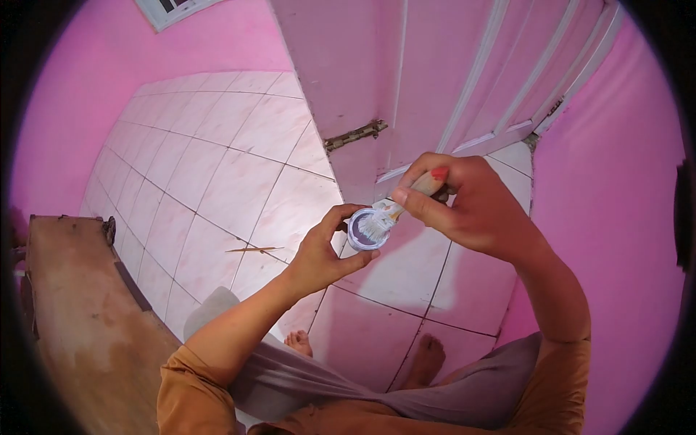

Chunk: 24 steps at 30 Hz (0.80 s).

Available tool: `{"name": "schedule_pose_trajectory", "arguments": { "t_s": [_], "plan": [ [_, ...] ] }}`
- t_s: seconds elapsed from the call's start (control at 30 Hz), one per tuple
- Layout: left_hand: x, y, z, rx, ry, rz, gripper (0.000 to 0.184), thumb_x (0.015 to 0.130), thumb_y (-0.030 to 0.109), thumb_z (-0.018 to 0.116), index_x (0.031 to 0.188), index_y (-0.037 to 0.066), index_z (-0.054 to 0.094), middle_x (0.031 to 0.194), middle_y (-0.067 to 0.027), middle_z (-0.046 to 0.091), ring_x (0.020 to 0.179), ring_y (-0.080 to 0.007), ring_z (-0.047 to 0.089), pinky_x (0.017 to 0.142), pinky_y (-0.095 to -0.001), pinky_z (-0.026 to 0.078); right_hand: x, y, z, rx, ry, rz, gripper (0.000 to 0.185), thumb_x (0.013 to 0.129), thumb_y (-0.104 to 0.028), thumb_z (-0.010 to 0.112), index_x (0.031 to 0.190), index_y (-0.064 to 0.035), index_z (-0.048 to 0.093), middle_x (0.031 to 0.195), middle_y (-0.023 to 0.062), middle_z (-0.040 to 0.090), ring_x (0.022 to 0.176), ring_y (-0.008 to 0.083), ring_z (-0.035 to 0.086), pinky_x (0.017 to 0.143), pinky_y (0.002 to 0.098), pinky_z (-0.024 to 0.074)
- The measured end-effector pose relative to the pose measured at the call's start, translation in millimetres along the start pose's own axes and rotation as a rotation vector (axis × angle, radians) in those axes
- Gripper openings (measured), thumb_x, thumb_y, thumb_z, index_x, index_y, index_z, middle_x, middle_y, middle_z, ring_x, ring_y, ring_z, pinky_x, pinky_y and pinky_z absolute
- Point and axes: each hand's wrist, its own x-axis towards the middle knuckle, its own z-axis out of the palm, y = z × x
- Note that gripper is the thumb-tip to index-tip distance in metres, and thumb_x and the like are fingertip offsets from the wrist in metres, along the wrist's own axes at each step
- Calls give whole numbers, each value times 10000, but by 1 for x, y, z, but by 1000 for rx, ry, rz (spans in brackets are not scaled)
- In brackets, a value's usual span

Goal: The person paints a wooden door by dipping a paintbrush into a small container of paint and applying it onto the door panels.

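My left hand (pixel 330 250) is wrapped round a small round paint can (pixel 354 239), its open top facing up at me. In my right hand (pixel 460 199) is a paintbrush (pixel 424 190) with a pale handle and a red tip. White paint coats its bristles (pixel 375 226), which point down into the mouth of the can. How full the can is, I cannot tell.
A pink panelled door (pixel 377 80) with a rusty bolt (pixel 355 135) stands in front of me. Pink walls (pixel 609 254) rise at both sides. Thin sticks (pixel 254 249) lie on the tiled floor (pixel 210 181). A worn wooden piece of furniture (pixel 87 312) is at left.
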Motion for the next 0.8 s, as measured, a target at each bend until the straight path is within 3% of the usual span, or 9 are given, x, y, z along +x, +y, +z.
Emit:
{"name": "schedule_pose_trajectory", "arguments": {
  "t_s": [0.2, 0.4, 0.53, 0.7, 0.8],
  "plan": [
    [-2, 2, -2, 2, -11, -22, 682, 790, 119, 843, 1356, 40, 469, 1232, -85, 607, 1170, -178, 564, 1024, -354, 431, 8, 7, 17, -58, -27, -22, 228, 922, -190, 686, 856, 15, 609, 625, 90, 547, 561, 132, 448, 554, 327, 407],
    [-2, 1, -5, 50, -16, -29, 683, 785, 127, 848, 1350, 39, 472, 1234, -85, 603, 1169, -179, 562, 1029, -356, 422, 13, 14, 30, -88, -73, -42, 248, 926, -184, 675, 830, 20, 572, 620, 104, 513, 560, 139, 433, 551, 333, 398],
    [-2, 1, -5, 13, -7, -40, 674, 787, 125, 846, 1345, 38, 478, 1239, -86, 604, 1173, -180, 565, 1025, -352, 427, 12, 16, 26, -40, -30, -78, 223, 926, -181, 682, 852, 14, 603, 624, 83, 529, 567, 127, 442, 553, 321, 403],
    [1, -1, -6, 13, 8, -6, 669, 791, 100, 843, 1348, 30, 479, 1240, -87, 605, 1174, -187, 577, 1037, -353, 432, 13, 20, 5, 121, 25, 102, 205, 948, -202, 683, 912, -1, 669, 678, 13, 602, 598, 84, 521, 563, 272, 428],
    [2, -3, -5, -6, 10, 7, 661, 799, 100, 842, 1346, 25, 479, 1235, -87, 605, 1176, -188, 576, 1047, -360, 429, 17, 32, -1, 283, 89, 210, 210, 961, -214, 672, 907, -11, 672, 712, 18, 630, 608, 80, 567, 562, 249, 445]
  ]
}}
